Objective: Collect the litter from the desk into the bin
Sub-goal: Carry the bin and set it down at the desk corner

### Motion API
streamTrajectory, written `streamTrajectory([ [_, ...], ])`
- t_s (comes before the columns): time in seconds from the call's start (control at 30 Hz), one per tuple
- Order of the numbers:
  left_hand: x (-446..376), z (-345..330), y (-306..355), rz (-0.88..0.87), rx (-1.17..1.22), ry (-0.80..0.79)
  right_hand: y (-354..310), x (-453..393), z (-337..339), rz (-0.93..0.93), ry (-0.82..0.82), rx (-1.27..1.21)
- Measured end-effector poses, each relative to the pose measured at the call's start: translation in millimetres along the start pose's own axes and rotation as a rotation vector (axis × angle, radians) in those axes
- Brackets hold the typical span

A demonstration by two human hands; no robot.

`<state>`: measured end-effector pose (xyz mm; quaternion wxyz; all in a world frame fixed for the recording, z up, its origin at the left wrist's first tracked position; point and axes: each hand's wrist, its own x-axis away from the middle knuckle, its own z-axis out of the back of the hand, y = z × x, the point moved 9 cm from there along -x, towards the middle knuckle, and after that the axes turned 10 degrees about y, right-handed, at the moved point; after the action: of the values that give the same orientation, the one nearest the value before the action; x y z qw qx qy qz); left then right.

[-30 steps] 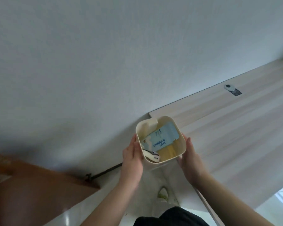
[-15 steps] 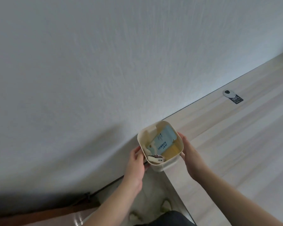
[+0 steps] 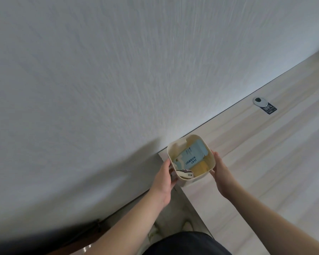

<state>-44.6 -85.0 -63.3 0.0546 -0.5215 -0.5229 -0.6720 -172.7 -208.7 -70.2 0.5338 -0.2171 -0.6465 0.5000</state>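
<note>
A small cream bin [image 3: 204, 144] sits at the far left corner of the pale wooden desk [image 3: 265, 162], close to the wall. Inside it lie a light blue packet [image 3: 191, 156] with print, something yellow [image 3: 201, 167] and a white and dark wrapper [image 3: 240, 173] near the front rim. My left hand [image 3: 163, 179] grips the bin's left side and my right hand [image 3: 221, 172] presses against its right side.
A white wall [image 3: 118, 70] rises right behind the desk. A round silver cable cover [image 3: 259, 101] and a black label [image 3: 269, 109] lie near the desk's back edge on the right. Below the desk's left end are floor and my shoes [image 3: 187, 226].
Both hands have carried the bin forward and to the right, from past the desk's left end onto its corner by the wall. The view has swung right.
</note>
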Motion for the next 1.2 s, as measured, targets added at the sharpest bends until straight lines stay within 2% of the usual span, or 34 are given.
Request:
streamTrajectory([
  [0.23,-21.5,-0.6,-11.2,0.079,0.103,-0.001,-0.8,-17.8,9.2,0.012,0.043,0.0],
  [0.33,-20.4,-3.9,-7.2,0.08,0.159,-0.014,-2.5,-26.2,19.2,0.023,0.125,0.006],
  [0.5,-12.1,1.2,-8.0,0.043,0.23,0.022,20.7,-29.6,42.7,-0.209,0.339,-0.128],
  [0.63,-3.4,-3.1,-10.9,-0.005,0.191,-0.012,29.5,-15.1,36.6,-0.324,0.323,-0.183],
  [0.73,1.1,-14.6,-11.6,-0.027,0.14,-0.057,25.9,-11.7,31.7,-0.273,0.317,-0.18],
  [1.0,-15.0,-19.6,3.4,-0.056,0.174,0.022,9.3,-25.0,19.0,-0.238,0.231,-0.245],
  [1.2,-22.2,-21.7,17.7,-0.09,0.151,0.073,-7.1,-32.7,9.4,-0.134,0.205,-0.096],
])
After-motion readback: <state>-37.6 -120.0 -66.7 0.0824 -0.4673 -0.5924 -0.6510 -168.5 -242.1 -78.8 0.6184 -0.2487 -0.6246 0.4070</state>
